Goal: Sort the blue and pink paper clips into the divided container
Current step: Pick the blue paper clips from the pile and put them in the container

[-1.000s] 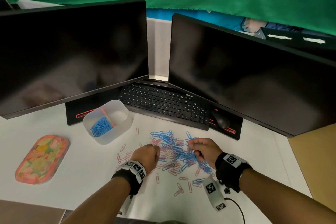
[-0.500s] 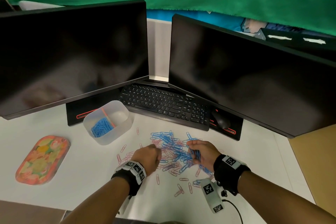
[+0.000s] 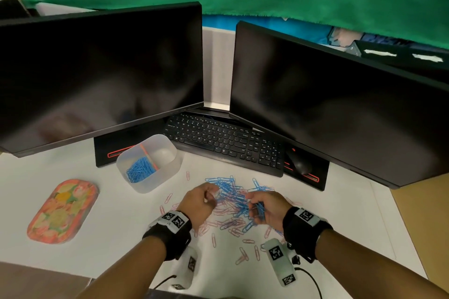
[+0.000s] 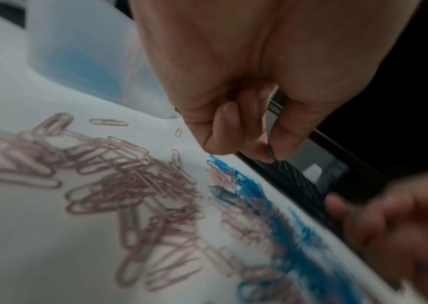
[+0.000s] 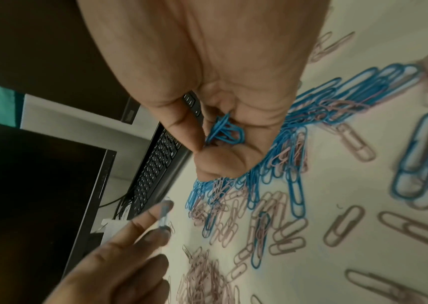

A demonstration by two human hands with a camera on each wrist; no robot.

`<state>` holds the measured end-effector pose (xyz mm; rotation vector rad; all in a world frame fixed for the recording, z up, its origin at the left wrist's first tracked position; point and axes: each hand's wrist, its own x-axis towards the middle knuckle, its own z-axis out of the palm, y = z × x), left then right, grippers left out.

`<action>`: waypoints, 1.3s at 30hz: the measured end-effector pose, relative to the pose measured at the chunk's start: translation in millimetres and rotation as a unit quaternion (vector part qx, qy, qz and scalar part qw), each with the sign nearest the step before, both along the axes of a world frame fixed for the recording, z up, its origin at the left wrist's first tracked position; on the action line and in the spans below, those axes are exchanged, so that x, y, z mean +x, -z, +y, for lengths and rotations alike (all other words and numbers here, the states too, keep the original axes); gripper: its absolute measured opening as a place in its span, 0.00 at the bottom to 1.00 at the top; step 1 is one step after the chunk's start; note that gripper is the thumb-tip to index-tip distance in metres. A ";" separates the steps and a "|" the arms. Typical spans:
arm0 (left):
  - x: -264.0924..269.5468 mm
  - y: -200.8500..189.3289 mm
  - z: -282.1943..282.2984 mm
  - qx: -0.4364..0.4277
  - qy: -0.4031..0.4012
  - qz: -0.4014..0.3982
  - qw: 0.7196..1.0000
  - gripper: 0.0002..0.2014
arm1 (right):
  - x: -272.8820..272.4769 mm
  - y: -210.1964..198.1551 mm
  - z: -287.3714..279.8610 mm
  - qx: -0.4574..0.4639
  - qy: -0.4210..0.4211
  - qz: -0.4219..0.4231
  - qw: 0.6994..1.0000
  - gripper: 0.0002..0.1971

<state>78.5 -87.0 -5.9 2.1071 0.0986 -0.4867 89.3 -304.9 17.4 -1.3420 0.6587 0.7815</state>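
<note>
A mixed pile of blue paper clips and pink paper clips lies on the white desk. My right hand hovers over the pile's right side, and its curled fingers hold a small bunch of blue clips. At the pile's left edge, my left hand pinches a single blue clip between thumb and fingertips. The translucent divided container stands to the back left of the pile. Its left compartment holds blue clips; its right compartment looks empty.
Two dark monitors stand behind, with a black keyboard and mouse under them. A floral oval case lies at the left. Loose pink clips are scattered near the front. The desk edge runs along the right.
My right hand has drawn slightly left and toward me, turning so the blue clips in it show. My left hand has lifted a little toward the pile with its thumb and fingers pinched.
</note>
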 end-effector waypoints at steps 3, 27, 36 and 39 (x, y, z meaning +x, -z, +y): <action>7.7 -15.3 0.8 -0.217 -0.159 0.122 0.955 0.17 | 1.6 -3.8 9.1 -0.027 -0.033 -0.002 0.999 0.15; 44.5 -86.2 137.2 -0.321 -0.505 0.064 0.799 0.07 | 85.0 -81.6 258.9 -0.060 -0.234 -0.136 0.961 0.06; 50.8 -80.9 128.3 -0.215 -0.398 0.021 0.892 0.06 | 99.1 -75.2 225.3 -0.093 -0.271 -0.186 0.940 0.12; 50.8 -74.7 101.3 -0.163 -0.286 -0.008 0.944 0.10 | 94.6 -66.9 169.9 -0.161 -0.315 -0.218 0.910 0.07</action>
